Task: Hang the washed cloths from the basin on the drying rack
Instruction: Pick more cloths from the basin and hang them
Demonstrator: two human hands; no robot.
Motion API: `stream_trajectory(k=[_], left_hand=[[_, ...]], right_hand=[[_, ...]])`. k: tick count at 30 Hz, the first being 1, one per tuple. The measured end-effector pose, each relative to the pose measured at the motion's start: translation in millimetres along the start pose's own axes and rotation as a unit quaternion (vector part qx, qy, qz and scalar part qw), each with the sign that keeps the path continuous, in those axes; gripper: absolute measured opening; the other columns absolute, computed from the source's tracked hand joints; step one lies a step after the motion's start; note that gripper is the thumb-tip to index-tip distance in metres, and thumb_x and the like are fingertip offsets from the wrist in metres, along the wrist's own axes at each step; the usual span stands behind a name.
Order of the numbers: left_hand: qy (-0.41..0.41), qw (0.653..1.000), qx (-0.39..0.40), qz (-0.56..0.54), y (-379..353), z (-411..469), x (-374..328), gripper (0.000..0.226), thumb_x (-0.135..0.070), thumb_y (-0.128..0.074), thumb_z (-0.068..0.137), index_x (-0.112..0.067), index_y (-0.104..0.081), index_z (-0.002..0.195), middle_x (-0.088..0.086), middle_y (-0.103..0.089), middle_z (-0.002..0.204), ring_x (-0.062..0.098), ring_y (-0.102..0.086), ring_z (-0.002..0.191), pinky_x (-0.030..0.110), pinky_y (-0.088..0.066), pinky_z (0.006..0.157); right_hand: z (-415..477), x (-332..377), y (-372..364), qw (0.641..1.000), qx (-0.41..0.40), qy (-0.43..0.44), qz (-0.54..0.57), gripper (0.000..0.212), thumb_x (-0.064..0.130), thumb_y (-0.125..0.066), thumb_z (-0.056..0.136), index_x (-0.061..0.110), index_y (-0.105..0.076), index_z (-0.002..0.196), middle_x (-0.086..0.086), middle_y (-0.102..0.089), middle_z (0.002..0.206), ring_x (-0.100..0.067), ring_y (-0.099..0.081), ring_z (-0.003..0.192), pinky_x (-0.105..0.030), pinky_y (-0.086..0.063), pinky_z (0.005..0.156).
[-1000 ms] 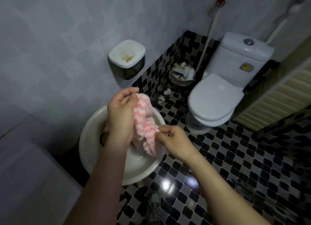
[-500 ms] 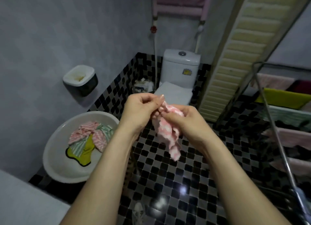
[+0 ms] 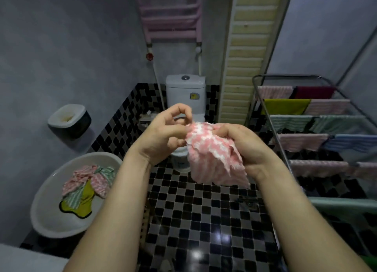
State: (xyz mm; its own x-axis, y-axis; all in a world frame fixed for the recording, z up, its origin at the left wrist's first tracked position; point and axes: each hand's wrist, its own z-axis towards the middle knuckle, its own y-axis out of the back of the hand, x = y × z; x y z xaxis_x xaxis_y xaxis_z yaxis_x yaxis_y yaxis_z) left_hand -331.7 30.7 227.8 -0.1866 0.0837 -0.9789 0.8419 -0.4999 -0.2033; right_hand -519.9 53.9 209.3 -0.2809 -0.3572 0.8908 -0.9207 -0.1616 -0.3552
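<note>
The pink-and-white cloth has spread wider since a moment ago, held up between basin and drying rack, left hand pinching its top edge, right hand gripping the bunch; limp, light and likely damp, it wants holding by two corners.

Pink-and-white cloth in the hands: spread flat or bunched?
Bunched. The pink-and-white cloth hangs crumpled in folds between the left hand and right hand, which pinch its top edge.
</note>
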Motion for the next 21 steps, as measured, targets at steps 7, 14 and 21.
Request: stream_trajectory(k=[7,14,21], left_hand=[[0.081,0.922,0.11,0.362,-24.0,1.4,-0.7,0.026,0.012,-0.054,0.068,-0.012,-0.065,0.065,0.014,-0.052,0.069,0.026,-0.045,0.066,0.043,-0.037,0.061],[-0.122,0.894,-0.023,0.43,-51.0,9.3,9.2,0.031,0.009,-0.046,0.055,-0.021,-0.052,0.051,-0.002,-0.056,0.06,0.01,-0.053,0.061,0.023,-0.042,0.055],[-0.025,0.973,-0.038,0.226,-63.0,21.4,12.1,0.018,-0.004,-0.051,0.078,-0.007,-0.065,0.067,-0.001,-0.057,0.06,0.006,-0.046,0.054,0.014,-0.034,0.047]], right_hand=[[-27.8,-0.4,13.9,0.995,-0.059,0.064,-0.049,0.029,-0.004,-0.046,0.077,0.01,-0.071,0.081,-0.018,-0.061,0.083,-0.025,-0.05,0.072,-0.031,-0.043,0.061],[-58.8,-0.4,27.6,0.981,-0.106,0.113,0.119,0.034,-0.005,-0.043,0.08,0.006,-0.075,0.081,-0.017,-0.067,0.085,-0.024,-0.06,0.076,-0.033,-0.05,0.068],[-63.2,-7.8,34.0,0.957,-0.255,0.137,0.005,0.023,-0.003,-0.052,0.081,0.008,-0.072,0.079,-0.015,-0.065,0.08,-0.025,-0.058,0.075,-0.033,-0.048,0.068]])
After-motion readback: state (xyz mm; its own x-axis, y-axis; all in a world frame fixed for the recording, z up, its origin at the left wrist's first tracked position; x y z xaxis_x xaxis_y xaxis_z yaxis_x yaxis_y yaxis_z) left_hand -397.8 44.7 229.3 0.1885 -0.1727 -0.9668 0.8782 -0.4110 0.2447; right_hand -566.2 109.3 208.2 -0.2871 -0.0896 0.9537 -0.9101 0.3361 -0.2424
